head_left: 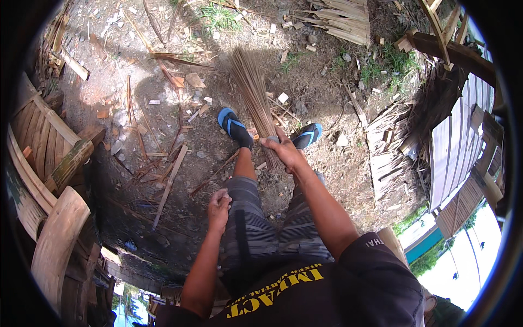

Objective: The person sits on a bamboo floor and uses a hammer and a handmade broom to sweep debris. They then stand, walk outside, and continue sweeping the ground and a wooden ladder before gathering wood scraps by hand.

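Note:
A stick broom, a bundle of thin brown twigs, is gripped near its bound lower end by my right hand. Its bristles fan away from me over the dirt ground, slightly blurred at the tips. Beside my left thigh hangs my left hand, fingers curled in loosely, with nothing seen in them. Under and around the broom, the ground is strewn with wood chips, dry leaf pieces and splinters. My feet, in blue-strapped flip-flops, stand on either side of the broom.
Curved wooden pieces stack up at the left. A long wood strip lies on the ground by them. Dry thatch and a corrugated metal sheet stand to the right. Another thatch panel lies at the far side.

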`<state>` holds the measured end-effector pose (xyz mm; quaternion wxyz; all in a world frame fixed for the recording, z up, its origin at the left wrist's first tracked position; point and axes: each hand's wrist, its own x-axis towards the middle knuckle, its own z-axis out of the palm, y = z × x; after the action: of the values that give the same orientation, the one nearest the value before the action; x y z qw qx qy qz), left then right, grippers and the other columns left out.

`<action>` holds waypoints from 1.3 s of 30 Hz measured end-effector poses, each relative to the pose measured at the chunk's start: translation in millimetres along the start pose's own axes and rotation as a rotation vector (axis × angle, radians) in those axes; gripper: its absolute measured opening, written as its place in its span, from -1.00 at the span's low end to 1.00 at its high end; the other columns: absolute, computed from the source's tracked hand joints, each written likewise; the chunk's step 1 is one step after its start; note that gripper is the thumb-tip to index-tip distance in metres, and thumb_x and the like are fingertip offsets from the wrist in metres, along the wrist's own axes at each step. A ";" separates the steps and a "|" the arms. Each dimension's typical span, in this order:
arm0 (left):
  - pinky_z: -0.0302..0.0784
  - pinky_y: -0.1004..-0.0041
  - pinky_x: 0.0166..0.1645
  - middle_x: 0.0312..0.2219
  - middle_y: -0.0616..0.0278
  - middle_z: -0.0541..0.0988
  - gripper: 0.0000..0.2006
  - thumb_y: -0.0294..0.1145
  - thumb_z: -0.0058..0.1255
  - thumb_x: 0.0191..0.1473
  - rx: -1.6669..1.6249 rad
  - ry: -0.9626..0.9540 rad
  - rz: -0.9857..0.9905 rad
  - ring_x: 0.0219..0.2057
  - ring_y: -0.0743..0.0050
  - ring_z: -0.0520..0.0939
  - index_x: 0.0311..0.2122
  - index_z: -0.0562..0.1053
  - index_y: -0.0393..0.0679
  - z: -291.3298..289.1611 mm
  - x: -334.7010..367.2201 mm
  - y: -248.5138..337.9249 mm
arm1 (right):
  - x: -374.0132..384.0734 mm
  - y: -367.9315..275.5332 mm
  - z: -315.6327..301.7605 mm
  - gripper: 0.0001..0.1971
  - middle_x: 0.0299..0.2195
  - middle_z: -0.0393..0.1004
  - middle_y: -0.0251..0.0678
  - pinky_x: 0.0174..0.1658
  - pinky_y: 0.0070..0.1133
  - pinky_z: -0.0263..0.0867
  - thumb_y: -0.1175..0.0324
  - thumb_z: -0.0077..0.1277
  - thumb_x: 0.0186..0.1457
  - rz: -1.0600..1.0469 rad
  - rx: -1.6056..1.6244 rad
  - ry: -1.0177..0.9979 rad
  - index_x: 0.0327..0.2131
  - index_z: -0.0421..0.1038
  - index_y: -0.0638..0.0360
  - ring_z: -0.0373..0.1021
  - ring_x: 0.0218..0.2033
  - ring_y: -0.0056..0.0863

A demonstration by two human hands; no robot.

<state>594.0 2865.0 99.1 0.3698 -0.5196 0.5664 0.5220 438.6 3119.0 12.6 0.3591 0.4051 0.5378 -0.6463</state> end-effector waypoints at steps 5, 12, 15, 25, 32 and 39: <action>0.46 0.55 -0.15 -0.14 0.34 0.57 -0.67 -0.24 0.01 0.31 0.036 -0.034 0.057 -0.17 0.58 0.59 0.10 0.43 -0.13 1.6 21.9 29.2 | 59.9 -58.4 3.2 -0.53 -0.17 0.50 -0.16 -0.08 -0.47 0.40 0.29 0.15 0.13 0.113 0.478 0.477 0.07 0.30 0.21 0.47 -0.08 -0.36; 0.46 0.51 -0.13 -0.14 0.32 0.59 -0.63 -0.24 0.00 0.30 0.082 -0.069 0.113 -0.19 0.58 0.58 0.14 0.41 -0.15 13.3 33.6 91.4 | 92.4 -85.8 9.2 0.00 0.14 0.41 0.00 0.21 -0.46 0.21 0.07 0.29 -0.05 -0.133 -0.358 -0.083 0.38 0.02 0.26 0.35 0.13 -0.25; 0.45 0.51 -0.13 -0.11 0.30 0.59 -0.62 -0.25 -0.01 0.30 0.152 -0.081 0.106 -0.19 0.58 0.59 0.15 0.39 -0.16 10.8 39.7 107.9 | 50.3 -91.0 -65.6 -0.21 0.02 0.48 -0.10 0.02 -0.49 0.39 0.25 0.24 0.05 -0.131 -0.136 0.046 0.30 0.13 0.29 0.47 -0.04 -0.35; 0.47 0.51 -0.15 -0.14 0.29 0.60 -0.69 -0.26 -0.03 0.32 0.109 0.032 0.101 -0.21 0.60 0.58 0.10 0.42 -0.13 113.0 44.3 157.6 | 141.2 -190.4 -84.2 0.04 0.14 0.42 0.08 0.19 -0.47 0.26 0.07 0.30 -0.06 -0.134 -0.533 -0.276 0.37 -0.03 0.38 0.41 0.13 -0.23; 0.50 0.51 -0.17 -0.15 0.28 0.58 -0.71 -0.28 0.00 0.31 0.107 -0.091 0.138 -0.22 0.55 0.61 0.06 0.44 -0.16 264.8 66.8 195.9 | 142.9 -322.0 -370.3 0.00 0.02 0.50 0.17 0.09 -0.28 0.38 0.05 0.24 -0.02 -0.136 -0.726 0.656 0.39 -0.04 0.22 0.48 0.03 0.03; 0.54 0.43 -0.03 -0.11 0.15 0.57 -0.68 -0.32 -0.01 0.31 0.017 -0.212 0.107 -0.13 0.39 0.65 0.09 0.43 -0.24 394.5 67.9 242.5 | 152.5 -411.9 -456.7 -0.06 -0.14 0.58 0.11 0.04 -0.26 0.42 0.09 0.25 -0.15 -0.175 -1.342 0.032 0.36 0.11 -0.02 0.53 -0.11 0.01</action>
<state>296.2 3215.5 12.4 0.4038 -0.4275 0.5554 0.5880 67.6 3632.5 -2.3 0.4714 0.0588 0.8585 -0.1931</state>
